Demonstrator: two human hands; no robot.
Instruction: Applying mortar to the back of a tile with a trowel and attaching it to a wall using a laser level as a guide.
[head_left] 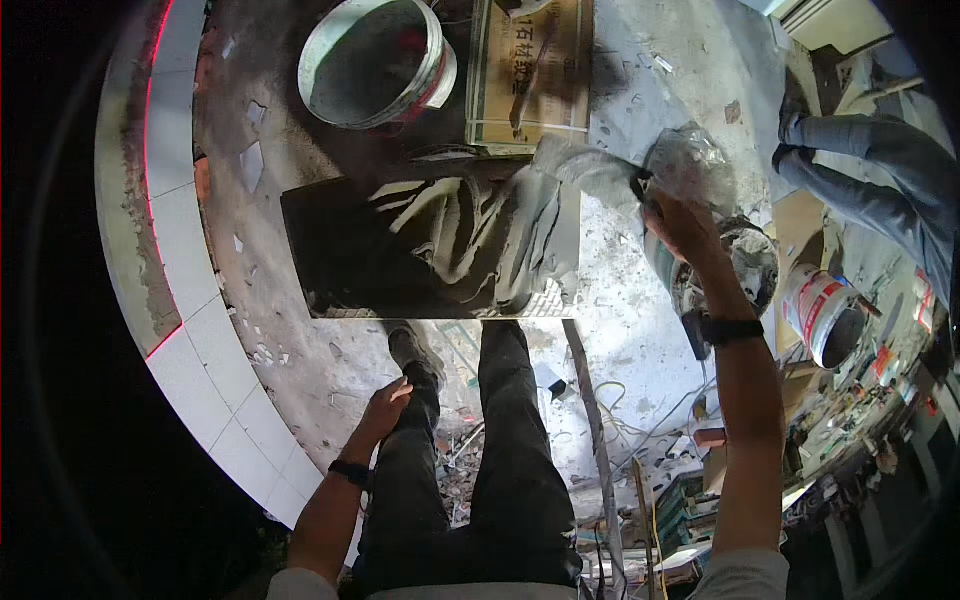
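My right hand (685, 228) is closed round the handle of a trowel (590, 168). Its wide blade, smeared grey, hovers over or touches the far right corner of a dark rectangular tile (335, 250); I cannot tell which. Grey adhesive (455, 225) lies in uneven ridges over the tile's middle and right. Close under my right forearm stands a bucket (757, 250) with grey mix crusted on its rim. My left hand (385, 408) is loosely closed beside my left leg, near the knee, with nothing visible in it.
A large white bucket (440, 75) stands far left, beside a brown carton (560, 70). Clear plastic (690, 165) lies past my right hand. At the right are a red-and-white bucket (800, 300) and another person's legs (880, 160). A red laser line (150, 180) follows the pale tiled edge at left.
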